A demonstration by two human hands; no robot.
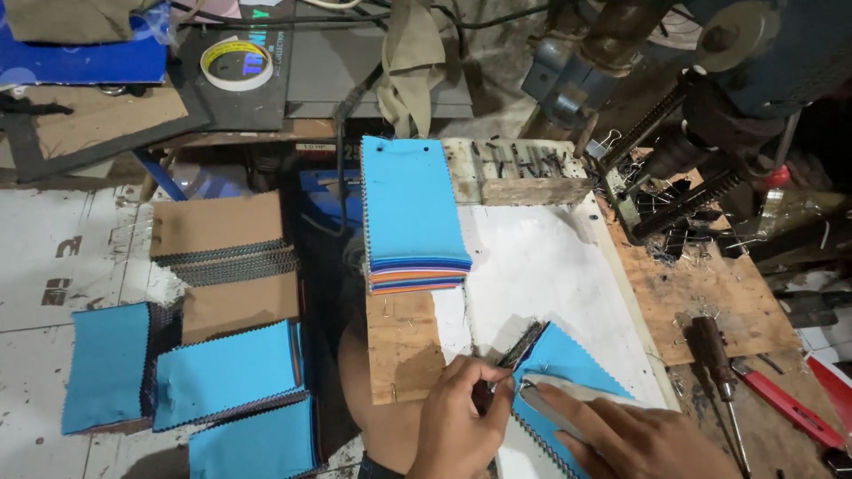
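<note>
Your left hand [457, 421] pinches a dark clip [522, 344] at the edge of one blue swatch bundle [568, 364], at 5 o'clock on the white board [541, 257]. Your right hand [635, 435] lies flat, fingers extended, pressing it. One tall stack [410, 208] sits at 12; three blue bundles [226, 372] at 8.

Both hands are low in view, close together. Left hand [457, 417] is curled, fingertips pinching; right hand [639, 435] lies flatter, index finger stretched toward the left.
</note>
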